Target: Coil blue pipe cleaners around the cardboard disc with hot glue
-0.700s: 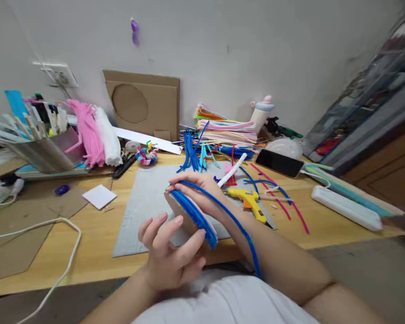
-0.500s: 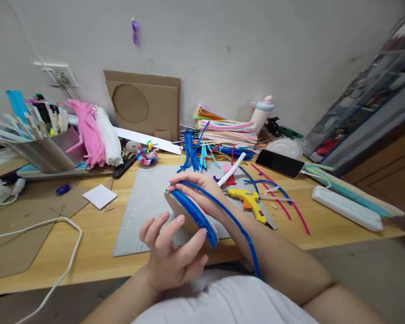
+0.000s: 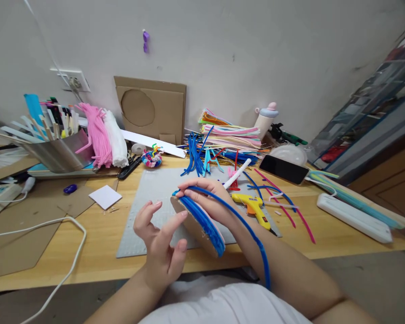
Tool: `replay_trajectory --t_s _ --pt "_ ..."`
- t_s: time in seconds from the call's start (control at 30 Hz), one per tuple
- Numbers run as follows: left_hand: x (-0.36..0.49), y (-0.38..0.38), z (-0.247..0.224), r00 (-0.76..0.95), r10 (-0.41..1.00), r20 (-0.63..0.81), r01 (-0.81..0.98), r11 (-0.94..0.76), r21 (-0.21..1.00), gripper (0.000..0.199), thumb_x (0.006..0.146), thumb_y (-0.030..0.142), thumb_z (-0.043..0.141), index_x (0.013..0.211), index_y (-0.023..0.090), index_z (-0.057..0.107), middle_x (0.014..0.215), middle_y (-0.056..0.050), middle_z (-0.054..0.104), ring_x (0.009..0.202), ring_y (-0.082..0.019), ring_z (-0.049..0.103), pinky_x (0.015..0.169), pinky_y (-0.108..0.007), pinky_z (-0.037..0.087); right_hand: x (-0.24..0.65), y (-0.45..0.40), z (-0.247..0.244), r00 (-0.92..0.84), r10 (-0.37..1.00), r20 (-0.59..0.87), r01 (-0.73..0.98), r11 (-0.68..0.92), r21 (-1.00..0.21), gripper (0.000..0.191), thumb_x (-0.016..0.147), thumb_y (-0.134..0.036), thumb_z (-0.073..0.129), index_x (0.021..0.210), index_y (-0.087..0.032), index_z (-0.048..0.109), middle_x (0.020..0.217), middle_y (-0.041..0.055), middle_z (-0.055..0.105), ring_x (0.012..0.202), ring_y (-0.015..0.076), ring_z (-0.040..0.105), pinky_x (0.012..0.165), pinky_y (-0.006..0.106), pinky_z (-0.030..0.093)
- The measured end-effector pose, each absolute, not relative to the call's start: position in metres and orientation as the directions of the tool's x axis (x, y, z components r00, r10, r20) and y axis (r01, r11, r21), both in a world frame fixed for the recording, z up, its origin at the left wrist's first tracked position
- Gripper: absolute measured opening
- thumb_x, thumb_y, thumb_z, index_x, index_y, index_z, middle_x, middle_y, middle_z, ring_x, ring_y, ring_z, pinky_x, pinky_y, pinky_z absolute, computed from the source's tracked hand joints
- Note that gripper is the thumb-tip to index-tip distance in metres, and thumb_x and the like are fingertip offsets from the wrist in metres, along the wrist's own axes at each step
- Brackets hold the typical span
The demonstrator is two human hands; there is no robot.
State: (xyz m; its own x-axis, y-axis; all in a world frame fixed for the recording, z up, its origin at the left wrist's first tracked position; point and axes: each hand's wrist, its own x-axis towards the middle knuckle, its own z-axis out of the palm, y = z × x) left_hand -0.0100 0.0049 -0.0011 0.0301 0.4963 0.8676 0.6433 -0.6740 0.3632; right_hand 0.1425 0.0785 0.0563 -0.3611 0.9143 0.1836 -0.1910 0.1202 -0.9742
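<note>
My right hand (image 3: pixel 212 198) grips a round piece of cardboard (image 3: pixel 193 230) by its far edge, the disc tilted on its side above the table's front. Blue pipe cleaners (image 3: pixel 202 219) run along its rim, and a little pink shows on the side facing my right palm. From under the fingers a loose blue pipe cleaner (image 3: pixel 248 225) arcs down over my right forearm. My left hand (image 3: pixel 160 238) is open left of the disc, fingers spread, the index fingertip close to the cardboard face; whether it touches I cannot tell.
A yellow glue gun (image 3: pixel 253 207) lies on the grey cutting mat (image 3: pixel 135 229), near loose pink and blue pipe cleaners. Behind are pipe cleaner bundles (image 3: pixel 232 135), a phone (image 3: pixel 283 168) and a cardboard sheet (image 3: pixel 168 108) with a round cutout. A white cable (image 3: pixel 77 247) crosses the left side.
My left hand has drawn back left from the lower rim, its fingers spreading. My right hand keeps its hold on the disc. The whole view has shifted slightly.
</note>
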Motion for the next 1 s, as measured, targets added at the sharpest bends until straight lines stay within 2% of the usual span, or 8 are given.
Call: replay_trajectory --t_s 0.13,0.27,0.47,0.53,0.63,0.73,0.87,1.0 --pt "-0.01 0.003 0.0 0.064 0.475 0.878 0.643 -0.692 0.327 0.037 0.091 0.031 0.048 0.125 0.027 0.062 0.141 -0.011 0.034 0.135 -0.031 0.032 0.117 -0.056 0.021 0.145 0.072 0.058 -0.353 0.915 0.195 -0.192 0.134 -0.972 0.018 0.081 -0.033 0.075 0.094 -0.021 0.074 0.087 0.0039 0.079 0.082 0.019 0.077 0.069 0.027 0.06" --pt "-0.011 0.002 0.0 0.089 0.444 0.892 0.647 -0.706 0.287 0.036 0.092 0.037 0.046 0.121 0.028 0.065 0.14 -0.011 0.035 0.132 -0.032 0.033 0.115 -0.058 0.022 0.146 0.068 0.054 -0.363 0.903 0.232 -0.247 0.146 -0.958 0.015 0.083 -0.031 0.073 0.095 -0.022 0.074 0.087 0.0024 0.079 0.083 0.0176 0.076 0.071 0.027 0.061" --pt "-0.01 0.001 -0.003 0.133 0.46 0.878 0.667 -0.696 0.263 0.033 0.09 0.034 0.049 0.118 0.028 0.065 0.139 -0.011 0.036 0.133 -0.033 0.033 0.114 -0.058 0.023 0.146 0.063 0.055 -0.352 0.887 0.299 -0.239 0.223 -0.945 0.013 0.085 -0.03 0.072 0.095 -0.022 0.074 0.087 0.0022 0.079 0.082 0.0173 0.076 0.074 0.028 0.061" --pt "-0.009 0.0 0.0 0.12 0.471 0.874 0.651 -0.702 0.289 0.033 0.09 0.034 0.048 0.119 0.028 0.064 0.14 -0.01 0.036 0.135 -0.033 0.032 0.115 -0.058 0.023 0.147 0.061 0.057 -0.352 0.886 0.303 -0.202 0.244 -0.948 0.014 0.086 -0.031 0.071 0.096 -0.022 0.074 0.088 0.0025 0.078 0.083 0.0175 0.076 0.076 0.029 0.061" --pt "-0.007 -0.003 0.01 0.044 0.514 0.857 0.601 -0.699 0.388 0.041 0.094 0.041 0.041 0.129 0.027 0.055 0.14 -0.011 0.038 0.135 -0.031 0.033 0.116 -0.056 0.025 0.148 0.058 0.061 -0.363 0.876 0.317 -0.131 0.289 -0.948 0.015 0.088 -0.031 0.068 0.098 -0.021 0.074 0.09 0.0034 0.078 0.086 0.0175 0.075 0.08 0.03 0.06" --pt "-0.006 -0.007 0.022 0.023 0.579 0.815 0.643 -0.633 0.431 0.051 0.096 0.051 0.032 0.135 0.025 0.052 0.142 -0.012 0.037 0.137 -0.033 0.031 0.117 -0.056 0.021 0.148 0.057 0.062 -0.369 0.857 0.36 -0.072 0.36 -0.93 0.016 0.089 -0.031 0.067 0.099 -0.02 0.074 0.093 0.0046 0.078 0.088 0.0175 0.074 0.083 0.03 0.059" --pt "-0.01 -0.01 0.031 0.129 0.565 0.815 0.715 -0.622 0.318 0.048 0.096 0.05 0.032 0.125 0.027 0.063 0.142 -0.011 0.041 0.137 -0.036 0.03 0.114 -0.057 0.017 0.147 0.059 0.061 -0.368 0.847 0.384 -0.102 0.373 -0.922 0.016 0.089 -0.03 0.066 0.099 -0.021 0.074 0.09 0.0038 0.078 0.086 0.0168 0.075 0.08 0.029 0.059" --pt "-0.014 -0.012 0.033 0.252 0.502 0.827 0.628 -0.735 0.255 0.045 0.096 0.048 0.033 0.116 0.028 0.068 0.14 -0.011 0.045 0.132 -0.034 0.036 0.111 -0.057 0.022 0.147 0.059 0.061 -0.377 0.843 0.385 -0.102 0.375 -0.921 0.014 0.089 -0.029 0.066 0.099 -0.022 0.074 0.09 0.0037 0.078 0.086 0.0164 0.074 0.08 0.029 0.059"
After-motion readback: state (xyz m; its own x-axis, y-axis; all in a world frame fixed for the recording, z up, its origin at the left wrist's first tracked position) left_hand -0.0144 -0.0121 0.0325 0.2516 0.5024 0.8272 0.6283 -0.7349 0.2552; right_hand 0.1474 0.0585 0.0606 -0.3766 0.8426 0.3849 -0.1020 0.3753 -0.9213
